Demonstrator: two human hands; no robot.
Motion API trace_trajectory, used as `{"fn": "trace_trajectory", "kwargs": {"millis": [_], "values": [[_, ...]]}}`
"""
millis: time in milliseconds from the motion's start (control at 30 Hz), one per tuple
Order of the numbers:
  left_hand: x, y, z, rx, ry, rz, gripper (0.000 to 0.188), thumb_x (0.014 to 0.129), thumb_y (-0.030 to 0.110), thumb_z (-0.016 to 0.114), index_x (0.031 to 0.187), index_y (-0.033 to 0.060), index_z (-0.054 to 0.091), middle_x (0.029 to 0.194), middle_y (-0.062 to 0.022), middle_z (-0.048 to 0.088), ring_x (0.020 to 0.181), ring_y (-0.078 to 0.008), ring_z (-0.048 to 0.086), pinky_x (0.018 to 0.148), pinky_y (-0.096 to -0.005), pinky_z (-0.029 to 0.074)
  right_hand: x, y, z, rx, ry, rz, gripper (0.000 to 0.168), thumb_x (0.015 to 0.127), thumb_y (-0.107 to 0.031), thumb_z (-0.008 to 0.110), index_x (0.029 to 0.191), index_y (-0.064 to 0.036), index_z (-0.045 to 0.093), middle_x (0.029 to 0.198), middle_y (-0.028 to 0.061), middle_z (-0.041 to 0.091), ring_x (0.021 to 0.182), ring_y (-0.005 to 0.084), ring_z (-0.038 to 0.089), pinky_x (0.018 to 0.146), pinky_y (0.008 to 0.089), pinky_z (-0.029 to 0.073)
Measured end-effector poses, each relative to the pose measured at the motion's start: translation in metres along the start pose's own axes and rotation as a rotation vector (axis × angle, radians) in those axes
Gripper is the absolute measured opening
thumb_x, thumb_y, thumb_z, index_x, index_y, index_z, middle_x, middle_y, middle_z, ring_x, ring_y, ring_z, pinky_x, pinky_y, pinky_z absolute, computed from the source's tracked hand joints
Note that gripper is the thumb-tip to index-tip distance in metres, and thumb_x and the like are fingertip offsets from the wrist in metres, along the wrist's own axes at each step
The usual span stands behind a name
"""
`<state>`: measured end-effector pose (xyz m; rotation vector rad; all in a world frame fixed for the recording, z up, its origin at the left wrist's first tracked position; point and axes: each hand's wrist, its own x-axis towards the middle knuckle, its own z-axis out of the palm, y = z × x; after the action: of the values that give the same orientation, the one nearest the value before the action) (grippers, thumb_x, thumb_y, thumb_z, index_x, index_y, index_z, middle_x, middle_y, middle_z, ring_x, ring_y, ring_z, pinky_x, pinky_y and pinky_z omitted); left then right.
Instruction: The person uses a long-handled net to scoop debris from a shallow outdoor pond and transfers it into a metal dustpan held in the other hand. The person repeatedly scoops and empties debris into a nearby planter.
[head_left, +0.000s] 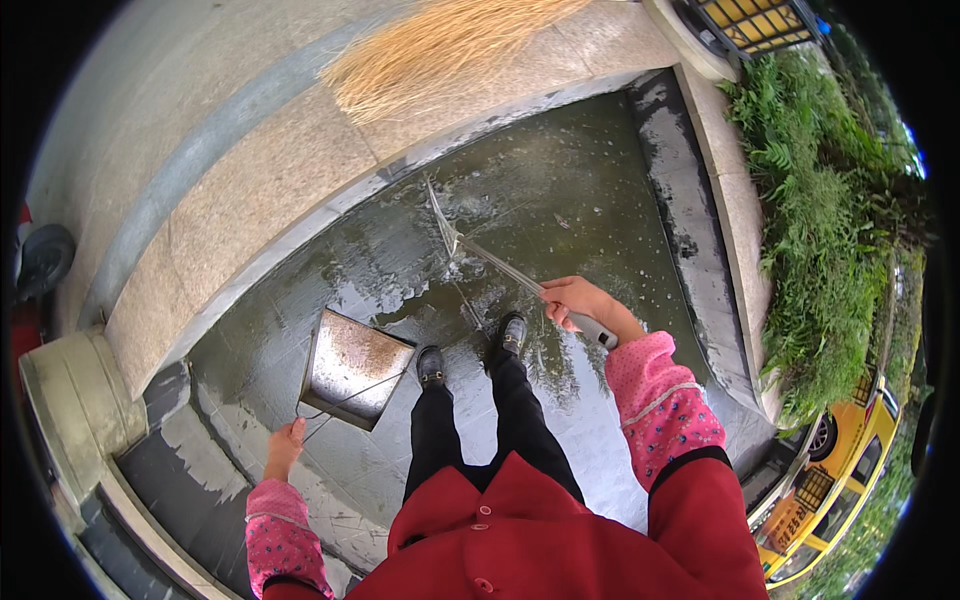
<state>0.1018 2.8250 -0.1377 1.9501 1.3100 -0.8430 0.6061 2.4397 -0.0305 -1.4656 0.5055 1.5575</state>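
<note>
My left hand grips the thin wire handle of a square metal scoop. The scoop is worn and brownish inside, and rests low near my left shoe. My right hand is closed around the grey shaft of a long-handled floor tool, its grip end below my fist. The tool's narrow, triangular head touches or nearly touches the wet floor; whether it is a squeegee or a broom I cannot tell. Shallow murky water with floating specks covers the sunken tiled floor around my shoes.
A stone ledge borders the basin, with a bundle of straw bristles lying across it. Ferns grow beyond the right wall. Dark steps and a rounded stone post stand at left. A yellow vehicle is at lower right.
</note>
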Motion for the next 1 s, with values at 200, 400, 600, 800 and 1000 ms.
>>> {"fn": "trace_trajectory", "kwargs": {"millis": [200,400,600,800,1000], "values": [[0.008,0.085,-0.007,0.205,0.072,0.069,0.051,0.082,0.051,0.038,0.089,0.0056,0.060,0.083,-0.0212,0.059,0.083,-0.0382,0.055,0.072,-0.0434,0.042,-0.075,0.096,-0.040,0.009,0.095,-0.021,0.045,0.084,-0.018,0.049,0.127,-0.011,0.038,0.059,0.0037,0.047,0.040,0.0099,0.042,0.034,0.0253,0.036],[0.003,0.169,-0.025,0.305,0.122,0.127,0.041,0.081,0.042,0.041,0.089,0.0061,0.058,0.083,-0.0192,0.059,0.084,-0.0380,0.055,0.073,-0.0444,0.042,-0.099,0.146,-0.079,-0.001,-0.004,0.173,0.043,0.084,-0.016,0.049,0.126,-0.012,0.039,0.057,0.0019,0.045,0.039,0.0088,0.039,0.036,0.0244,0.036],[0.000,0.247,-0.037,0.491,0.334,0.163,0.027,0.077,0.029,0.052,0.094,0.0091,0.056,0.089,-0.0158,0.057,0.084,-0.0351,0.055,0.073,-0.0434,0.043,-0.095,0.163,-0.189,0.003,0.101,0.225,0.042,0.083,-0.017,0.051,0.123,-0.007,0.042,0.060,0.0050,0.049,0.039,0.0088,0.041,0.035,0.0243,0.036],[0.028,0.372,-0.012,0.626,0.538,0.503,0.029,0.070,0.014,0.056,0.099,0.0111,0.053,0.088,-0.0114,0.056,0.086,-0.0286,0.053,0.076,-0.0385,0.042,-0.103,0.136,-0.247,0.212,0.311,0.072,0.042,0.084,-0.015,0.048,0.126,-0.011,0.039,0.058,0.0020,0.045,0.038,0.0073,0.036,0.033,0.0230,0.034],[0.130,0.486,0.053,0.403,0.450,0.790,0.021,0.067,0.009,0.058,0.088,0.0095,0.057,0.082,-0.0112,0.059,0.082,-0.0276,0.055,0.074,-0.0373,0.042,-0.120,0.206,-0.188,0.494,0.410,0.064,0.052,0.087,-0.021,0.046,0.133,-0.016,0.024,0.053,0.0000,0.040,0.038,0.0081,0.037,0.034,0.0232,0.036]]}}
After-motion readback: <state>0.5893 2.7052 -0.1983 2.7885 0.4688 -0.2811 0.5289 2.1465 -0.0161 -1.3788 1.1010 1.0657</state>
